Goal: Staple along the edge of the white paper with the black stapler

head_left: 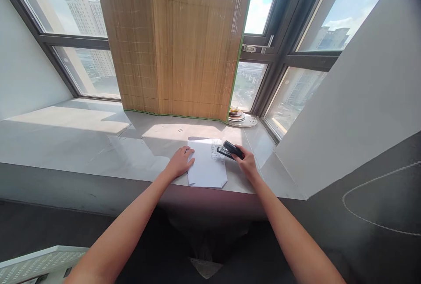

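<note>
A small stack of white paper lies on the grey window sill, with printed text at its top right. My left hand rests flat on the paper's left edge, fingers loosely together. My right hand grips a black stapler, whose jaws sit over the paper's right edge near the printed part.
A bamboo mat stands upright against the window behind the paper. A small round dish with something on it sits in the sill's back right corner. A grey slanted wall rises at the right. The sill's front edge drops off just below the paper.
</note>
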Tool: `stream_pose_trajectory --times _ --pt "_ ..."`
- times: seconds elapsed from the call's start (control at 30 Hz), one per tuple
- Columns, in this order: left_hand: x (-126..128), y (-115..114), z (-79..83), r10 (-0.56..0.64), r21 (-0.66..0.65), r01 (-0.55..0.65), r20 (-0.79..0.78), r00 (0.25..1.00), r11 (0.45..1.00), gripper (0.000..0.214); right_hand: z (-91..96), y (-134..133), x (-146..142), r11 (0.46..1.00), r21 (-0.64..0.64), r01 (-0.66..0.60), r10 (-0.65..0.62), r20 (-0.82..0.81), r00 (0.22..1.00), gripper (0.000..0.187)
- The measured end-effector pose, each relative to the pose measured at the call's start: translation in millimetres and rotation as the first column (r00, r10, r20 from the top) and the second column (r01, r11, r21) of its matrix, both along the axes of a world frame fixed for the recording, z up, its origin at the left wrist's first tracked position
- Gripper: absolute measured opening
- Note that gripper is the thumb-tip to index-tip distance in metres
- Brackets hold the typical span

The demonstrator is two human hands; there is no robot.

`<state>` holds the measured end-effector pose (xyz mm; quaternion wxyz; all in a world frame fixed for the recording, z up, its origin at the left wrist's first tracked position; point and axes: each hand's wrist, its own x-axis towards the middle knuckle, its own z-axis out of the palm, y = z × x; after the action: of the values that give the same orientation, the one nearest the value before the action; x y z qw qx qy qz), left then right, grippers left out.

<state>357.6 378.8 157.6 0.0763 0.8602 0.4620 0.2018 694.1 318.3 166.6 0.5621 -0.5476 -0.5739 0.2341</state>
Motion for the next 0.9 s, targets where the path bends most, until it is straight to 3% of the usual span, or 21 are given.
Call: stream_pose_trajectory --times 0.1,0.2,0.33,0.5,0.63,0.77,0.9 --pt "4.1 -1.4 1.1 0.006 0.023 -0.006 0.001 1.0 1.0 0.041 -9.9 -21.7 38.2 0.998 -0.058 0.031 -0.03 0.021 0.999 0.049" --pt "5.1 -2.1 0.9 0.008 0.032 -0.009 0.005 1.0 0.999 0.041 -17.7 -33.5 52.6 0.995 -0.097 -0.002 0.004 0.02 1.0 0.048" --pt "3.3 -1.4 0.7 0.009 0.024 -0.009 0.014 1.0 1.0 0.04 -16.5 -32.9 48.4 0.992 -0.096 -0.086 0.09 0.038 0.995 0.047" --pt "3.2 0.5 -0.3 0.002 0.023 -0.002 0.024 1.0 1.0 0.04 -5.8 -34.5 41.8 0.979 -0.04 -0.201 0.204 0.234 0.95 0.047" --pt "1.5 1.8 0.2 0.006 0.017 -0.006 0.021 1.0 1.0 0.041 -4.4 -36.1 39.6 0.989 0.015 -0.149 0.135 0.333 0.933 0.049" --pt "1.5 -2.2 8.7 0.003 0.08 -0.006 0.036 0.999 0.997 0.038 -4.0 -35.1 35.5 0.98 0.019 -0.199 0.177 0.373 0.911 0.049" --pt "31.2 -26.5 19.5 -0.096 0.103 0.09 0.054 0.994 0.991 0.027 -2.1 -39.3 31.5 0.981 0.038 -0.189 0.15 0.471 0.869 0.047"
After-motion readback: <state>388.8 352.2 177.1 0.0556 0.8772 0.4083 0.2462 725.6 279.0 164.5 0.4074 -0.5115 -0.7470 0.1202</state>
